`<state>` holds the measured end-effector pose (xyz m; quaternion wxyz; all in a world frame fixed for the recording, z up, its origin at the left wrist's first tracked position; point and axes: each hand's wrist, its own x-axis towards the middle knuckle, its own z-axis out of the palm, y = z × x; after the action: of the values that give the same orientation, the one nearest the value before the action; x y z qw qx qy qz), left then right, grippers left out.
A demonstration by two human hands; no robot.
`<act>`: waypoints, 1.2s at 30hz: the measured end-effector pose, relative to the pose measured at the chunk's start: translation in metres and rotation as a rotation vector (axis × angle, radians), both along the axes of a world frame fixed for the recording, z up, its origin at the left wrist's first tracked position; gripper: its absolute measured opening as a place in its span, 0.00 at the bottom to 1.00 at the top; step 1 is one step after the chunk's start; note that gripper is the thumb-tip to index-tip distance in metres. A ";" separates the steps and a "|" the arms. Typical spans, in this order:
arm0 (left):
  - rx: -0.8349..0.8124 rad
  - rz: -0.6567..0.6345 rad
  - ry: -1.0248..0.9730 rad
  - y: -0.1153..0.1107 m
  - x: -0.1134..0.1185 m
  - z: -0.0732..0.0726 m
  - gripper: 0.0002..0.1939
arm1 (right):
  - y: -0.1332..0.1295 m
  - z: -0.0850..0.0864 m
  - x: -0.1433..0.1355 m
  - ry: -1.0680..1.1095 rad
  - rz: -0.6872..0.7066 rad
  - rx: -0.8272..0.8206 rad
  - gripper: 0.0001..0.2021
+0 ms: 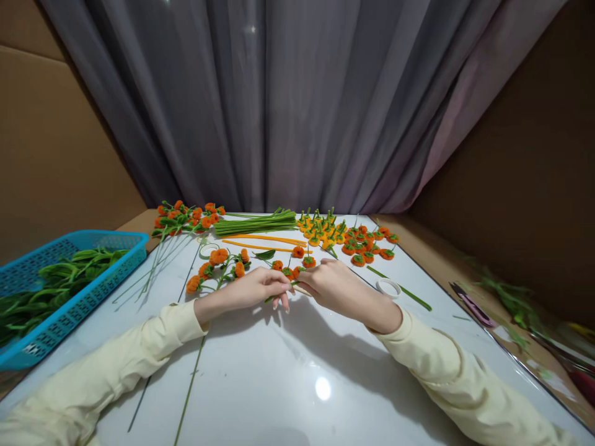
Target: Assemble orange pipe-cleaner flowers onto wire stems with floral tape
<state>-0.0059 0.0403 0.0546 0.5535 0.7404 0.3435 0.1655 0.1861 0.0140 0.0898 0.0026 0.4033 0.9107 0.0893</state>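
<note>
My left hand [263, 288] pinches a short green fuzzy stem [294, 283] between thumb and forefinger, its other fingers hanging loosely. My right hand [332, 282] meets it from the right, fingers closed, with a thin pale strip [304, 291] running out of them toward the left fingertips. How the strip and stem touch is too small to tell. Just beyond the hands lie loose orange pipe-cleaner flowers [298, 252] and a green leaf [264, 254]. Beside my left wrist rests a branch of orange flowers [218, 256]. A white tape roll [388, 287] lies by my right wrist.
A blue basket [139, 243] of green leaves stands at left. Across the table's back are finished sprays [181, 217], green stems [255, 223], yellow flower pieces [320, 230] and orange flower heads [367, 244]. Pink-handled scissors [478, 313] lie at the right edge.
</note>
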 end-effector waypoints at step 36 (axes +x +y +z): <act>0.599 0.149 0.133 -0.023 0.005 -0.050 0.12 | 0.010 -0.013 -0.006 0.115 -0.093 -0.312 0.11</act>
<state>-0.0009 0.0175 0.0047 0.2736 0.8524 0.3683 0.2507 0.1801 0.0239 0.0766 0.0172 0.4441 0.8926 -0.0765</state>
